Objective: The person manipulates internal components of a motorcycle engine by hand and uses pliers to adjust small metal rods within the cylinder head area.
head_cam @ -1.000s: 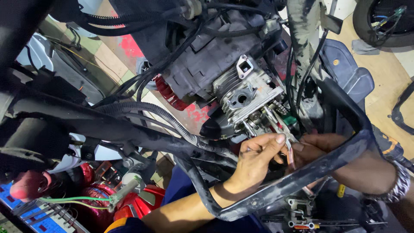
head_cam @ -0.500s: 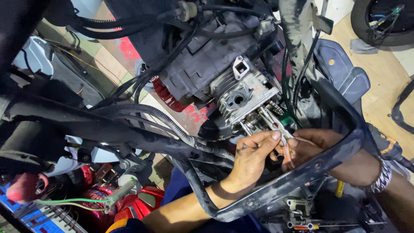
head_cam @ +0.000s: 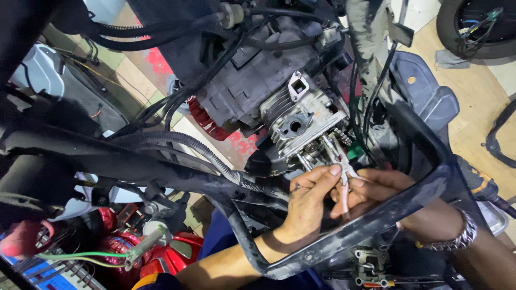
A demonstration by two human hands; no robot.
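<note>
While both hands grip pliers | black frame bar crosses wrists | engine above

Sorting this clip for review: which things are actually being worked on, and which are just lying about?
In use:
left hand
right hand
pliers
engine block

Lying about:
red fan cover
green wires
tyre
black hoses

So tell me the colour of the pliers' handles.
Pale pink on the pliers, held in the right hand; head view.
</note>
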